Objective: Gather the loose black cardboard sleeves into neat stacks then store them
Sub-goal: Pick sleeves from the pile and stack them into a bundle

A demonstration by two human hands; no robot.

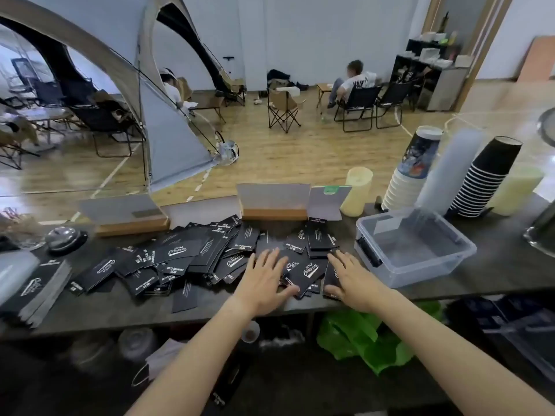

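A loose heap of several black cardboard sleeves [180, 256] with white print is spread over the dark counter [120, 313]. My left hand [265, 280] lies flat on the heap's right part, fingers spread. My right hand [350, 277] lies flat just to the right, fingers on a sleeve at the pile's right edge. Between the two hands sits a sleeve [307, 273] with a script logo. A small squared stack of sleeves [319, 238] rests behind the hands. A clear plastic bin [420, 265] stands to the right, with nothing visible inside.
Stacks of paper cups [411, 172] and black cups [483, 181] stand behind the bin. Two wooden-based sign holders [274, 202] line the counter's far edge. A call bell [61, 237] and a grey bag stack [42, 286] sit at the left. Seated people, chairs and a tent beyond.
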